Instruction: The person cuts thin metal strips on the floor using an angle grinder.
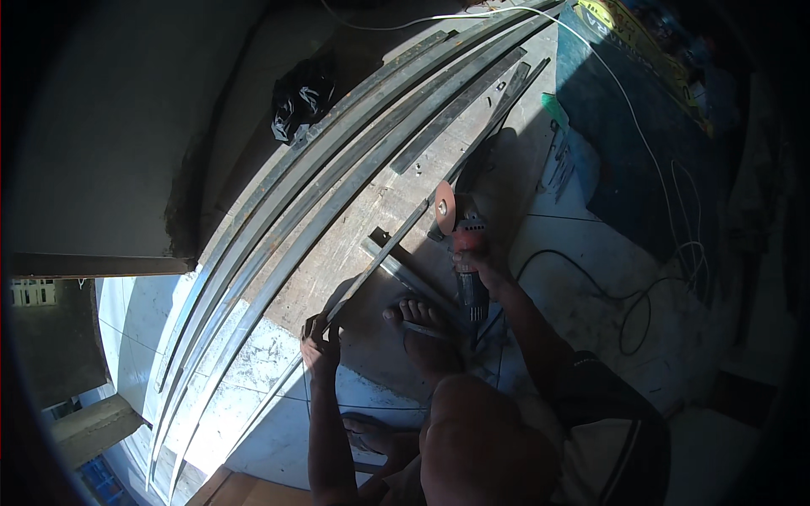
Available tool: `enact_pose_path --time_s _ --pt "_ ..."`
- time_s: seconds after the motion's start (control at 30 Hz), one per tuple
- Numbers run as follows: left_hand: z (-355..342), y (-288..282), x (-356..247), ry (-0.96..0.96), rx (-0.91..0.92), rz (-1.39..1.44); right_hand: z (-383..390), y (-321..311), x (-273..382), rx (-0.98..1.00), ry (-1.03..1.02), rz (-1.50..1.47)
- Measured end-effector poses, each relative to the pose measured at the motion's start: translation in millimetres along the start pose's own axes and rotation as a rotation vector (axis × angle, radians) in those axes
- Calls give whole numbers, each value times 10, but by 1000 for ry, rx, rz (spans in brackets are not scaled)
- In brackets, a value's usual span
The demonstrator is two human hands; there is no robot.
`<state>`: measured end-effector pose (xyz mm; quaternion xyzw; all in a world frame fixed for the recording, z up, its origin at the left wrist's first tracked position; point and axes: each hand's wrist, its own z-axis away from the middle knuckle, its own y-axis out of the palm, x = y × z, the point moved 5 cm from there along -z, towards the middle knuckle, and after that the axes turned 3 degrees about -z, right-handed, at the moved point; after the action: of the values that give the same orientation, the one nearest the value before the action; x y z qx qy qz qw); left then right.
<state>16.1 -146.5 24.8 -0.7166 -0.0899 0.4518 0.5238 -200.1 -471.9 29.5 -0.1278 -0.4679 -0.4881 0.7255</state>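
My right hand (489,271) grips a red and dark angle grinder (467,244) whose round disc (445,207) stands just above a thin metal bar (396,240) that runs diagonally across the floor. My left hand (321,341) pinches the same bar lower down, fingers closed on it. My foot in a sandal (422,325) presses on a short metal piece (401,271) that lies under the bar. My bent knee fills the lower middle of the view.
Several long metal strips (337,177) lie side by side to the left. A black bag (299,101) sits by the wall. A black power cord (624,295) loops on the tiles at right, with a white cable (629,110) and dark board (641,126) beyond.
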Motion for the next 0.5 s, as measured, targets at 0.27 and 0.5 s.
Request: enact_pose_path --time_s 0.27,0.5 --pt "-39 2 -94 8 -70 -4 -104 35 -125 -3 -8 23" --pt "-6 58 10 -40 -38 -3 -149 4 -95 -69 -31 113"
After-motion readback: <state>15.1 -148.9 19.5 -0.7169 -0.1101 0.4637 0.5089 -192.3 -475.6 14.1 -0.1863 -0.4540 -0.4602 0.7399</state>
